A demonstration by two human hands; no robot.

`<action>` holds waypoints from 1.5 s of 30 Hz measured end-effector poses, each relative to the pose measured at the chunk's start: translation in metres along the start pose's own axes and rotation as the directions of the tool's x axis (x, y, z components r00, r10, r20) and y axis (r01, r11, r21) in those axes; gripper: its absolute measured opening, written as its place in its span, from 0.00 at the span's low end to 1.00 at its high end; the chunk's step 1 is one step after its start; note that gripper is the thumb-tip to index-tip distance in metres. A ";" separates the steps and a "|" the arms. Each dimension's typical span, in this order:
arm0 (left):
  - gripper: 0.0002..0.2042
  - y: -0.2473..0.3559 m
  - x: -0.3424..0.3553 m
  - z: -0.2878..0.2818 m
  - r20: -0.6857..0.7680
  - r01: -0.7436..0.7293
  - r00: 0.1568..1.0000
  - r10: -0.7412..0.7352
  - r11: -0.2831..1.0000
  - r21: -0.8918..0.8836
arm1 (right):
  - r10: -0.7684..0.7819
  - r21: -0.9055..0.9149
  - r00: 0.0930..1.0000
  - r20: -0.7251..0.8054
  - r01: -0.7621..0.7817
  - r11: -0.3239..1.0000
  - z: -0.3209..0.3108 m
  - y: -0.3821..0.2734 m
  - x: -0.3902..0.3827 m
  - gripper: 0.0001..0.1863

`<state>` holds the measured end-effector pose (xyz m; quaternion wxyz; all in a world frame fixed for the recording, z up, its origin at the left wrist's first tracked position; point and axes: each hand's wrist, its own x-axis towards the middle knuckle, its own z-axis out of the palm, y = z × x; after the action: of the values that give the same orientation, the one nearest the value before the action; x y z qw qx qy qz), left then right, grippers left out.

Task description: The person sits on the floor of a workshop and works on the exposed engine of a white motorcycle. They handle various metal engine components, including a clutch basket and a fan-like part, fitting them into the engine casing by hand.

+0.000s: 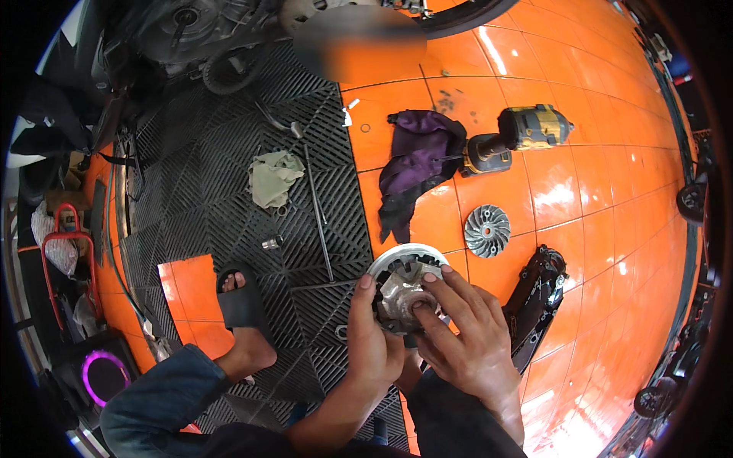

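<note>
A round silver scooter variator [398,296] is held up in front of me, its toothed inner side and central hub facing me. My left hand [372,340] grips its left side, with the thumb along the rim and the other fingers hidden beneath. Over its right side bends my right hand [469,336]; one fingertip presses on the hub's bore and another rests near the rim. Just beyond, on the orange tiles, lies a finned metal pulley disc [487,231]. To the right of my right hand is a long black engine cover [536,301], partly hidden by that hand.
A yellow-and-black cordless impact wrench [527,130] lies by a purple cloth [416,156]. On the black slatted mat [202,183] are a long-handled wrench [317,214], a socket [272,243] and a greenish rag [273,179]. A dark scooter engine [179,27] stands at the far left.
</note>
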<state>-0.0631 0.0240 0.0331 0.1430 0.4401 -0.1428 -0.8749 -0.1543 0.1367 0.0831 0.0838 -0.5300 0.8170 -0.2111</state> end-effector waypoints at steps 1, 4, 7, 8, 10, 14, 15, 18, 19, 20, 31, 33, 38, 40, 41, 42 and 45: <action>0.28 -0.003 -0.002 -0.002 -0.012 -0.002 1.000 0.002 1.000 -0.004 | 0.009 -0.002 1.000 -0.002 -0.009 1.000 0.001 -0.002 -0.005 0.20; 0.28 -0.008 -0.013 -0.004 0.007 -0.034 0.999 0.034 0.998 0.060 | 0.013 0.005 1.000 -0.009 -0.013 1.000 0.004 -0.004 -0.019 0.21; 0.28 -0.010 -0.022 -0.008 -0.007 -0.033 0.999 0.033 0.996 0.086 | 0.032 0.014 0.999 -0.001 -0.032 0.999 0.003 -0.011 -0.029 0.20; 0.29 -0.012 -0.025 -0.011 0.014 -0.015 1.000 0.014 0.998 0.067 | 0.043 -0.003 0.999 0.005 -0.043 0.999 0.003 -0.013 -0.032 0.20; 0.29 -0.009 -0.031 -0.013 0.066 -0.007 0.998 0.005 0.999 0.042 | 0.045 -0.028 0.999 -0.012 -0.045 0.999 0.002 -0.019 -0.034 0.20; 0.23 -0.015 -0.041 -0.024 0.110 -0.076 0.991 0.074 0.997 0.012 | 0.059 0.040 0.998 0.007 -0.060 0.997 -0.002 -0.028 -0.039 0.20; 0.26 -0.018 -0.037 -0.034 0.091 -0.071 0.994 0.063 0.994 0.086 | 0.044 0.034 0.999 0.005 -0.044 0.998 -0.001 -0.030 -0.039 0.20; 0.22 -0.023 -0.031 -0.042 0.068 -0.116 0.992 0.108 0.986 0.124 | 0.001 -0.041 1.000 -0.019 -0.002 0.999 0.005 -0.029 -0.038 0.20; 0.19 -0.022 -0.029 -0.042 0.064 -0.096 0.994 0.092 0.993 0.068 | -0.010 -0.041 1.000 -0.027 0.009 0.999 0.007 -0.028 -0.038 0.20; 0.17 -0.018 -0.028 -0.041 0.063 -0.093 0.994 0.091 0.995 0.027 | -0.022 -0.041 0.999 -0.036 0.020 0.999 0.009 -0.028 -0.036 0.20; 0.14 -0.008 -0.016 -0.029 0.030 -0.063 0.998 0.062 0.997 0.034 | 0.013 0.011 0.999 -0.043 -0.012 1.000 0.014 -0.020 -0.018 0.19; 0.14 -0.002 -0.011 -0.018 0.096 -0.075 0.992 0.078 0.997 -0.027 | 0.013 0.019 0.996 -0.084 -0.011 1.000 0.013 -0.015 -0.014 0.19; 0.17 0.017 0.002 -0.025 0.041 -0.134 0.991 0.131 0.987 0.085 | 0.108 0.247 0.905 -0.411 -0.003 0.969 -0.050 0.000 -0.014 0.21; 0.17 0.018 0.005 -0.015 0.006 -0.138 0.990 0.138 0.988 0.071 | 0.655 0.684 0.197 -0.730 0.189 0.705 -0.059 0.002 -0.015 0.20; 0.16 0.015 0.007 -0.014 0.023 -0.133 0.991 0.132 0.989 0.058 | 0.800 0.663 -0.185 -0.570 0.472 0.581 -0.068 0.000 -0.014 0.20; 0.16 0.009 0.009 -0.008 0.052 -0.127 0.991 0.124 0.991 0.053 | 0.800 0.660 -0.046 -0.598 0.539 0.524 -0.053 0.003 -0.011 0.23; 0.16 -0.005 0.002 0.012 0.101 -0.067 0.993 0.066 0.998 0.008 | 0.659 0.696 0.397 -0.639 0.663 0.276 0.009 0.028 -0.006 0.31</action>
<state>-0.0749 0.0290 0.0363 0.1620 0.3912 -0.1693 -0.8900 -0.1713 0.1499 0.0624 -0.0815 -0.1422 0.3921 -0.9052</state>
